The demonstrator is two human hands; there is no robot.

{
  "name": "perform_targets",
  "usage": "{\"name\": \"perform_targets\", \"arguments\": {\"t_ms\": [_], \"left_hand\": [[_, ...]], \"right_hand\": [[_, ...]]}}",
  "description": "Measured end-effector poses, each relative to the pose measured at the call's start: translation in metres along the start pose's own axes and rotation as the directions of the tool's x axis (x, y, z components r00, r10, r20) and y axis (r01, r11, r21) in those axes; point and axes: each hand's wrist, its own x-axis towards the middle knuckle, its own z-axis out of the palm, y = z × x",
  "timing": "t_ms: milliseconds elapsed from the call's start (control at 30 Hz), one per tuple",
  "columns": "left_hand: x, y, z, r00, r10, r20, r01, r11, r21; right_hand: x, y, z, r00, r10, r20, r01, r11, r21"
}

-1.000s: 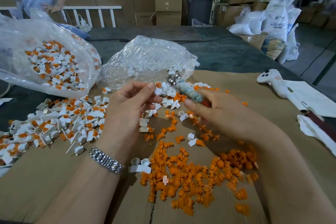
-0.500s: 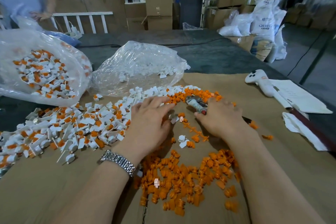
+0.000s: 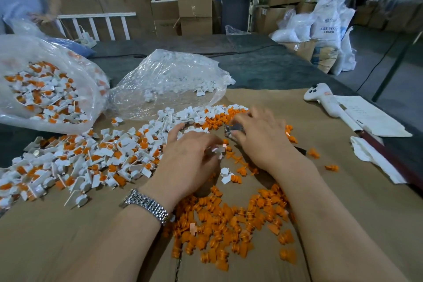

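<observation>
A tool (image 3: 234, 128) is gripped in the right hand (image 3: 263, 142), and its metal tip is pointed left at the far middle of the cardboard (image 3: 343, 213). The left hand (image 3: 190, 162) is laid palm down just beside it, fingers loosely bent by a white piece (image 3: 219, 150); through the blur it cannot be told whether the piece is held. Orange plugs (image 3: 229, 224) are strewn around both hands. The cardboard is spread over a dark table (image 3: 263, 68). A heap (image 3: 80, 158) of white-and-orange parts is seen at left, with a left bag (image 3: 45, 89) of such parts and a middle bag (image 3: 169, 80) of white ones beyond. A controller (image 3: 320, 96), paper (image 3: 375, 119) and cloth (image 3: 370, 160) are set at right. Boxes (image 3: 194, 7), sacks (image 3: 327, 23) and a railing (image 3: 96, 23) are ranged along the far side.
</observation>
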Motion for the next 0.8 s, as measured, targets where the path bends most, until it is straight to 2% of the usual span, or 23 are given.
{"name": "perform_targets", "arguments": {"t_ms": [100,200,267,333,500,633,800], "left_hand": [[0.000,0.003,0.001,0.999,0.020,0.047,-0.021,1.000,0.014],[0.000,0.001,0.000,0.998,0.000,0.064,-0.001,1.000,0.015],[0.000,0.001,-0.002,1.000,0.007,0.016,-0.006,1.000,-0.008],[-0.001,0.001,-0.005,0.999,-0.004,-0.049,0.000,0.996,-0.092],[-0.002,0.005,-0.018,0.974,-0.205,-0.098,0.143,0.889,-0.436],[-0.003,0.005,-0.024,0.951,-0.305,-0.061,0.229,0.820,-0.524],[-0.004,0.005,-0.028,0.931,-0.365,-0.010,0.280,0.731,-0.622]], "right_hand": [[0.002,-0.006,0.007,0.987,-0.158,0.017,0.159,0.985,-0.073],[0.003,-0.009,0.012,0.984,-0.169,0.050,0.174,0.979,-0.104],[0.005,-0.009,0.011,0.986,-0.159,0.049,0.163,0.980,-0.117],[0.005,-0.009,0.011,0.985,-0.167,0.052,0.173,0.976,-0.135],[0.004,-0.009,0.011,0.980,-0.179,0.084,0.185,0.980,-0.078],[0.001,-0.009,0.008,0.983,-0.166,0.073,0.169,0.985,-0.037],[0.001,-0.012,0.010,0.978,-0.183,0.096,0.193,0.974,-0.117]]}}
